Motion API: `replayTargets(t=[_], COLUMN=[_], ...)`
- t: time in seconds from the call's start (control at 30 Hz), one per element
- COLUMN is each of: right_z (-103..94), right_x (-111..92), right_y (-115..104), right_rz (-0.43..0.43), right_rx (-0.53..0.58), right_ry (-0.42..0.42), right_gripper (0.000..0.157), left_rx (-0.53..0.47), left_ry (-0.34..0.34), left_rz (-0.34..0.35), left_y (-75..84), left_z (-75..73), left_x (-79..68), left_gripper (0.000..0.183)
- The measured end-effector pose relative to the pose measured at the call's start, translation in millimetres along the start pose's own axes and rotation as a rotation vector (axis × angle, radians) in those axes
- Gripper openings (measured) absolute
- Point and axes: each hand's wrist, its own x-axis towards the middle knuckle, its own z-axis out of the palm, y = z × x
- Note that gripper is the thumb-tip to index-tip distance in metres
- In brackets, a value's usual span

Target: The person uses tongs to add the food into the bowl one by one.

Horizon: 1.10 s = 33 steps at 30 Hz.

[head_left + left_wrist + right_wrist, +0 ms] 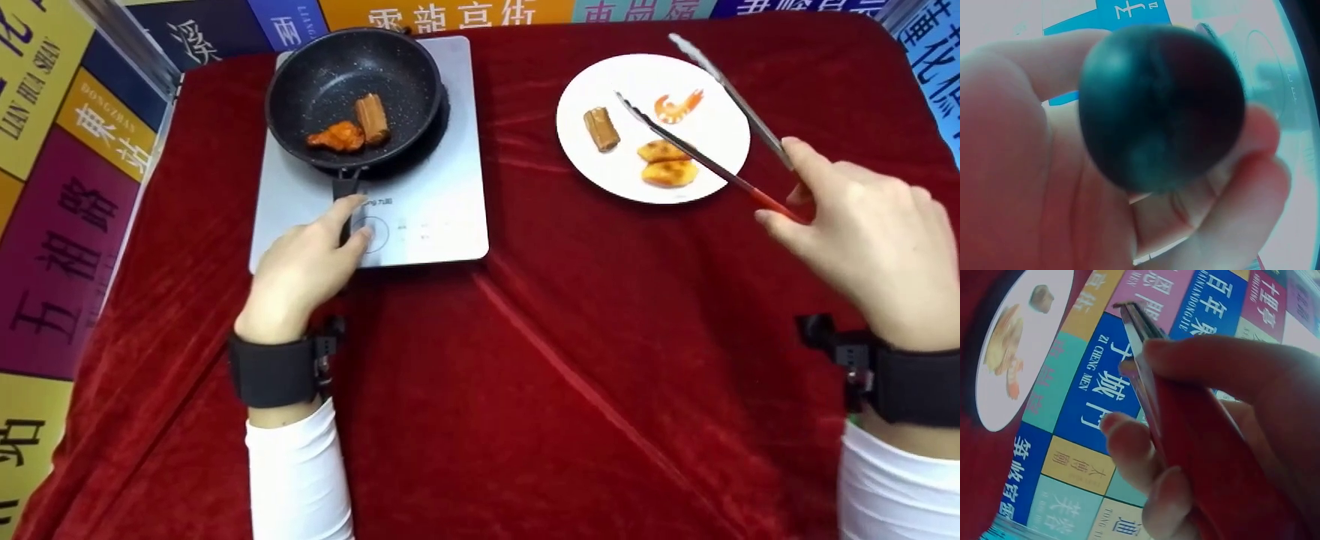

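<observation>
My left hand (307,259) grips the black handle (1162,107) of a frying pan (352,67), which sits on a silver induction cooktop (450,202). In the pan lie a brown ridged piece of food (373,118) and an orange-brown piece (337,137) like a chicken wing. My right hand (881,232) holds metal tongs with red grips (1190,439), their arms spread apart over a white plate (585,169). Nothing is between the tong tips. The plate bears another brown ridged piece (601,129), a shrimp (679,107) and two golden-yellow pieces (669,172).
A dark red cloth (525,375) with creases covers the table. Colourful panels with Chinese characters (67,247) stand along the left and back edges. The plate lies to the right of the cooktop. Black camera bands (274,373) wrap both wrists.
</observation>
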Motion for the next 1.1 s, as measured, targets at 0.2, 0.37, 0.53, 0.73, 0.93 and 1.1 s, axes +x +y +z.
replayTargets(t=[0.2, 0.37, 0.53, 0.73, 0.93, 1.1], right_z=[-7.8, -8.7, -8.4, -9.5, -10.2, -11.3], right_x=[3, 2, 1, 11, 19, 25], right_y=[10, 27, 45, 58, 68, 67], right_rz=[-0.102, -0.185, -0.299, -0.362, -0.386, -0.377], right_rx=[-0.047, -0.021, -0.02, -0.076, -0.133, -0.189], right_ry=[0.017, 0.025, 0.015, -0.057, -0.112, -0.185], right_gripper=[0.046, 0.051, 0.056, 0.052, 0.048, 0.045], left_rx=[-0.007, 0.001, 0.012, -0.006, -0.01, -0.014], left_ry=[-0.006, -0.018, -0.022, -0.009, -0.002, -0.007], left_rz=[-0.008, 0.0, 0.005, 0.004, 0.013, 0.01], left_y=[-1.2, 0.3, 2.2, 1.5, 0.6, -0.3], left_z=[0.3, -2.9, -4.8, -5.9, -3.8, -2.0], left_x=[-1.7, -0.6, 1.1, -0.5, -0.5, -0.7], left_gripper=[0.05, 0.05, 0.049, 0.049, 0.048, 0.049])
